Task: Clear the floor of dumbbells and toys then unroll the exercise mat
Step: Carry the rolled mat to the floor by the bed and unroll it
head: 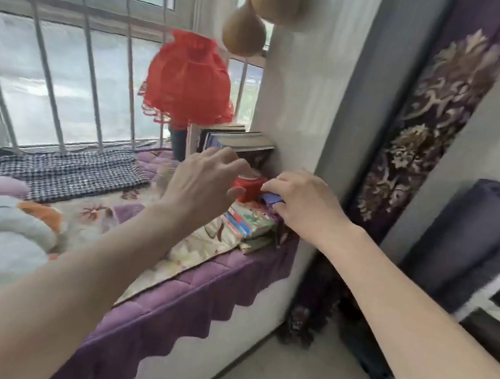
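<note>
item: small blue object (pixel 271 198), possibly a toy; its identity is too hidden to name further. location: far right corner of the window seat (pixel 202 280), on the purple quilted cover, just beside the white wall, resting against the red box (pixel 247 186) and above the stack of flat books (pixel 246 224).

relation to your fingers: the blue piece lies directly under your right hand (pixel 301 207), at its fingertips, and to the right of your left hand (pixel 203 178). your right hand is the nearer. its long axis cannot be told; only a sliver shows.

right hand: arm reaching in from the lower right, wrist level, palm down, fingers curled down onto the blue object in a pinch; it seems gripped, but a full hold cannot be confirmed.

left hand: arm crossing in from the lower left, fingers spread and released, holding nothing, hovering over the red box with the thumb near its front face.

also noted: plush toy (pixel 7 222) lying at the left end of the seat; dark rolled exercise mat (pixel 471 243), not yet unrolled, standing at the right, well apart from both hands. no dumbbells in view.
</note>
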